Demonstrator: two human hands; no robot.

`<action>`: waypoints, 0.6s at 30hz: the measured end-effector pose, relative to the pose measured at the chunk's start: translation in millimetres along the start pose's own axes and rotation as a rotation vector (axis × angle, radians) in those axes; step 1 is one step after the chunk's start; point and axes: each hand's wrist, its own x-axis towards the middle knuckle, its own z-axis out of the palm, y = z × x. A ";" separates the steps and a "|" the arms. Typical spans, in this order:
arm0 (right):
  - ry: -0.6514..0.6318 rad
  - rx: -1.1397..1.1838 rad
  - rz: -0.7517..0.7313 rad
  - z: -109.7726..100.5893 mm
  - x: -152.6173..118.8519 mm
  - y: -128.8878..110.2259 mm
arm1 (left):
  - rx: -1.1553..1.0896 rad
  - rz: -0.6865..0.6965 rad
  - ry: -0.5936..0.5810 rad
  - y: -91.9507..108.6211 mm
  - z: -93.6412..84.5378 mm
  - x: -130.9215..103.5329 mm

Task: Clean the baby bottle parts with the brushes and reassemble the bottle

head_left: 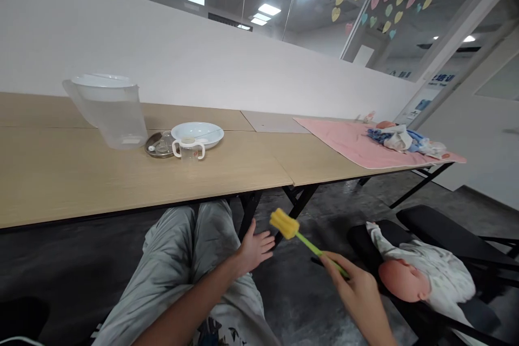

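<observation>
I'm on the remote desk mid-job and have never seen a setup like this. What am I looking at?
There is no machine here: these are a person's own bare hands. The single picture comes from a camera worn on their head, looking forward and down past their lap.

The right hand holds a yellow sponge brush with a thin green handle. The left hand is open and holds nothing.

On the pale wood-look table stand a large translucent plastic pitcher, a round metal dish with small items in it, a white round bowl and a clear cup with two white handles. Farther right lies a pink cloth.
</observation>
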 end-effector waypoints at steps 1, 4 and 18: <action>-0.070 0.001 0.061 6.6 -0.9 3.0 | -0.095 0.033 -0.076 7.0 6.7 -1.5; -0.016 -0.098 0.298 23.2 -5.1 14.3 | -0.477 0.099 -0.251 25.4 26.4 -6.9; 0.005 0.264 0.132 42.1 -18.7 4.3 | -0.672 0.042 -0.097 16.0 21.8 -6.8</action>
